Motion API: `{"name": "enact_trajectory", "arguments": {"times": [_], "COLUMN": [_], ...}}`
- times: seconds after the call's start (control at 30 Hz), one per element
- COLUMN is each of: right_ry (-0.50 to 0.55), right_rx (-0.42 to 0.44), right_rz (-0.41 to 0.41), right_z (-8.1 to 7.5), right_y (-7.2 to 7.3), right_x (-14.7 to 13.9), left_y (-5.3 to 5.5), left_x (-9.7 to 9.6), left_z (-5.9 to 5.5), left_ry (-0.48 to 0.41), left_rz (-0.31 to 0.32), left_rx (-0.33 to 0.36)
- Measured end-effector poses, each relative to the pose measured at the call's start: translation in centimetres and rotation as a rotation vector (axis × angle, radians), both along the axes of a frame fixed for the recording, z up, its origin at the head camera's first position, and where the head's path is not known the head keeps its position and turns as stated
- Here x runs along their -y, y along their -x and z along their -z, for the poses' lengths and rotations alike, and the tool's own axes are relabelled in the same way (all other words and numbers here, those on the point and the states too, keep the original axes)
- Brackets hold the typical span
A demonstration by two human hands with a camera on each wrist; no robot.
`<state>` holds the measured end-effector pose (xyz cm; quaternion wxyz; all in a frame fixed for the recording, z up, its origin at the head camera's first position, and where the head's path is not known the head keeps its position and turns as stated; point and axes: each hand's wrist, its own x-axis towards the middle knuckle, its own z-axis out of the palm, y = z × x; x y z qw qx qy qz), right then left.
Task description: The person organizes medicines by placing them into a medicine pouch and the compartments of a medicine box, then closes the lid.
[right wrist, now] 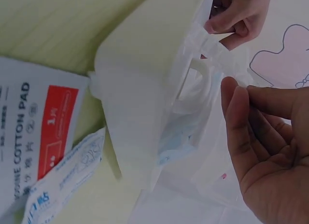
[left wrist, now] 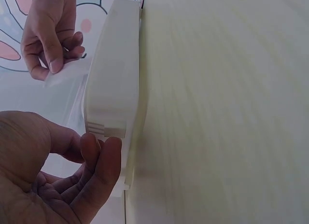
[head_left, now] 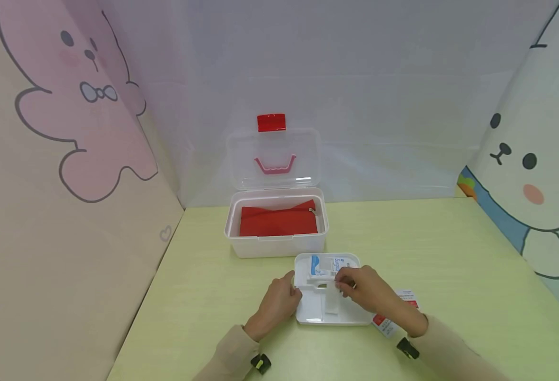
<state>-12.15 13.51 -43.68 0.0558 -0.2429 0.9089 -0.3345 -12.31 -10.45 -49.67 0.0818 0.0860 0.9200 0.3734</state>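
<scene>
there are two hands, one tray, one box, one pouch.

The pale yellow bench looks smooth, low in sheen, with faint wood-like streaks. Near its back edge, a white rectangular box of smooth plastic has a glossy red plastic latch and contains a matt red cloth pouch. The white rounded-corner tray is smooth, shiny plastic.

a plain beige fabric sleeve covers the left forearm, a matching beige fabric sleeve the right. a small black blocky device with yellow-green marks sits by the left cuff, a small black oblong device by the right.
</scene>
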Motion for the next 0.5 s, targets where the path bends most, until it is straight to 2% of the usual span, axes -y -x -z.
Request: {"name": "enact_trajectory", "arguments": {"times": [0.13,0.23,0.5], "right_ry": [-0.01,-0.019,-0.131], "right_rx": [0.055,0.067,0.0], "right_rz": [0.012,0.01,0.071], "right_z": [0.6,1.0,1.9], "right_y": [-0.1,-0.1,-0.1], "right_x": [0.5,0.7,1.3], "left_y": [0.0,0.0,0.1], "left_x": [0.0,0.0,0.0], "left_z": [0.0,0.0,-0.1], "left_ry": [0.0,0.002,0.005], "left_rz": [0.001,0.002,0.008], "left_rx": [0.001,0.001,-0.005]}}
